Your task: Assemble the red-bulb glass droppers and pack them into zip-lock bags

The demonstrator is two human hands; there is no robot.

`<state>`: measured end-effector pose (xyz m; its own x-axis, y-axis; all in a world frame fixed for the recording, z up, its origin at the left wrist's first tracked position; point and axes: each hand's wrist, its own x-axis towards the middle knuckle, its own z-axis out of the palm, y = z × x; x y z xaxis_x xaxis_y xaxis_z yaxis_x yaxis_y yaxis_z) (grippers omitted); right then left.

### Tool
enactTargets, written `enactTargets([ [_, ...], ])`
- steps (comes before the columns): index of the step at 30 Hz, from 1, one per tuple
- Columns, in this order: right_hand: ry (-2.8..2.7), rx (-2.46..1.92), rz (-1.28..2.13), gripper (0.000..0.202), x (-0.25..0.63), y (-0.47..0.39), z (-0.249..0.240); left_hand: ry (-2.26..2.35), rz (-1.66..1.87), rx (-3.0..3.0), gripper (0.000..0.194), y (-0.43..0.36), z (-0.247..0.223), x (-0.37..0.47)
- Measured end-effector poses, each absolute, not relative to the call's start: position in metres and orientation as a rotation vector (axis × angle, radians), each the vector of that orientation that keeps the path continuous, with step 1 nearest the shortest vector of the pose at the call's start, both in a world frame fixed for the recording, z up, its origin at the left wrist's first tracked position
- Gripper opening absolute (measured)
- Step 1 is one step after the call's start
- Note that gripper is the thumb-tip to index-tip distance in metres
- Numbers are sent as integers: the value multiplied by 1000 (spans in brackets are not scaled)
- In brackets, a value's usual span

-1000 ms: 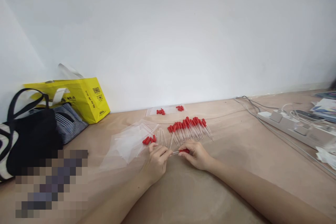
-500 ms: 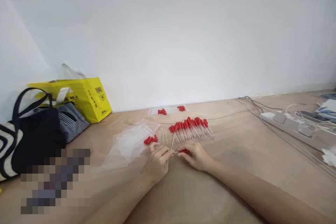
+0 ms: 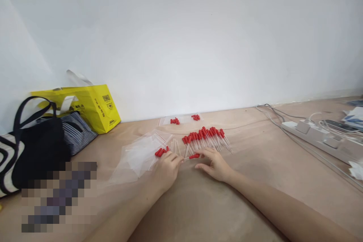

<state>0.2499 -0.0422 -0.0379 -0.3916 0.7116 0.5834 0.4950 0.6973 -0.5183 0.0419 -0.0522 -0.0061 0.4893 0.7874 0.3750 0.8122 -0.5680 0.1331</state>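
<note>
My left hand (image 3: 168,168) is closed on the thin clear tube of a dropper, whose red rubber bulb (image 3: 194,156) points toward my right hand. My right hand (image 3: 214,164) is open around that bulb, thumb and fingers apart; whether a fingertip still touches it I cannot tell. Just beyond both hands lies a row of droppers (image 3: 203,134) with red bulbs at the far ends and clear tubes toward me. Several bare clear tubes (image 3: 176,145) lie left of the row. Loose red bulbs (image 3: 160,152) rest beside my left fingers.
Clear plastic bags (image 3: 136,155) are spread to the left. Another clear bag (image 3: 185,120) with small red pieces lies by the wall. A yellow bag (image 3: 104,109), a striped pouch (image 3: 81,130) and a black bag (image 3: 42,151) stand at left. A white power strip (image 3: 317,136) with cables is at right.
My right hand has opened its pinch and drawn off the red bulb. The dropper has shifted slightly up and away from me, still in my left hand.
</note>
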Motion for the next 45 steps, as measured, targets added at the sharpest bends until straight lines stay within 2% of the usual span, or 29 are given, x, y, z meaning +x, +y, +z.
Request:
enactTargets([
  [2,-2010,-963,332,33,254,-39,-40,-1605,-634,-2590,20,-44,2,42],
  [4,-1952,-994,337,27,257,-36,-42,-1725,-632,-2524,20,-33,7,44],
  [10,-1997,-1027,267,20,258,-34,-45,-2022,-510,-2441,10,-1,3,67],
  [14,-2024,-1112,201,14,255,-37,-43,-2126,-428,-2404,24,7,-1,79],
  [19,-1999,-1306,90,13,244,-41,-35,-2159,-401,-2399,26,9,-1,78],
  [23,-1990,-1454,54,19,229,-39,-29,-2186,-426,-2353,25,11,4,63],
  [27,-1896,-1642,102,30,209,-27,-22,-2225,-451,-2268,13,10,6,50],
  [32,-1879,-1873,110,31,188,-12,-13,-2219,-453,-2239,15,9,4,48],
  [38,-1902,-1959,141,26,185,-4,-7,-2238,-424,-2204,9,9,20,23],
  [45,-1838,-1961,88,25,192,14,-5,-2179,-437,-2250,15,-9,18,-7],
])
